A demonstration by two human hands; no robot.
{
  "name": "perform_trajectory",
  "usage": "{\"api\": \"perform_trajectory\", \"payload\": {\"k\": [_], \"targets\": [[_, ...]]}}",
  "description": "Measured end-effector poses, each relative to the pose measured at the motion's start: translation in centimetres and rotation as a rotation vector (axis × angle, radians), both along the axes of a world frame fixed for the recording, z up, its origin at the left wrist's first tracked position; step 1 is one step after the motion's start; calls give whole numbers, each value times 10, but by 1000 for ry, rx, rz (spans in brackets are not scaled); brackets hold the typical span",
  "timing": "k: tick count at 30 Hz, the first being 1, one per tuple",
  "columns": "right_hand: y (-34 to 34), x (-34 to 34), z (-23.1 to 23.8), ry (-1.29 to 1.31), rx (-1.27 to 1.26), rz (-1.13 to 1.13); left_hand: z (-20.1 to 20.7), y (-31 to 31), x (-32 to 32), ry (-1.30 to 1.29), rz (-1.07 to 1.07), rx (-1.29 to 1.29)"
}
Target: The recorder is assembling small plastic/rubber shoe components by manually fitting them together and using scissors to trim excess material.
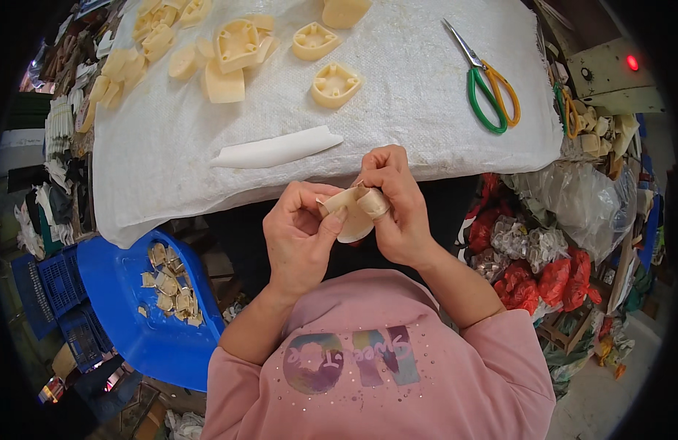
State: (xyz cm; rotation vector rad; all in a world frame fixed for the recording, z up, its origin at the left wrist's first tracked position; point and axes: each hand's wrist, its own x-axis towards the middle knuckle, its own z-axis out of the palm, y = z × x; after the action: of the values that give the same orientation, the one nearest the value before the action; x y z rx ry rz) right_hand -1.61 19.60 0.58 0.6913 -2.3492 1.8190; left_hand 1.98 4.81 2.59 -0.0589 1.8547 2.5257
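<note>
My left hand (301, 225) and my right hand (398, 205) meet just off the near edge of the cloth-covered table. Between them they grip a cream curved piece (351, 228), thin-edged and bent like a strip or shell; the fingers hide part of it. My left thumb presses on its face, and my right fingers pinch its upper right edge. A shiny beige band (373, 204) shows at my right thumb; whether it is tape or part of the piece I cannot tell. On the table beyond lies a white curved strip (276, 148).
Cream plastic shoe heels (335, 86) lie across the far left and middle of the white woven cover (412, 95). Scissors (489, 92) with green and yellow handles rest at right. A blue basin (126, 334) at lower left holds beige pieces. Red and clear bags (544, 271) crowd the right.
</note>
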Motion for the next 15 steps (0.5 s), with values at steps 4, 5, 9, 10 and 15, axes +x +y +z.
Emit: {"api": "perform_trajectory", "payload": {"k": [4, 5, 9, 10, 15], "targets": [[2, -6, 4, -162, -106, 93, -2, -3, 0, -42, 16, -26], [4, -6, 6, -160, -105, 88, -3, -4, 0, -76, 35, -35], [12, -9, 14, -207, -120, 100, -2, -4, 0, -42, 18, -91], [14, -10, 17, -95, -22, 76, -2, -5, 0, -51, -9, -83], [7, -6, 19, 141, 176, 25, -3, 2, 0, 14, -46, -98]]}}
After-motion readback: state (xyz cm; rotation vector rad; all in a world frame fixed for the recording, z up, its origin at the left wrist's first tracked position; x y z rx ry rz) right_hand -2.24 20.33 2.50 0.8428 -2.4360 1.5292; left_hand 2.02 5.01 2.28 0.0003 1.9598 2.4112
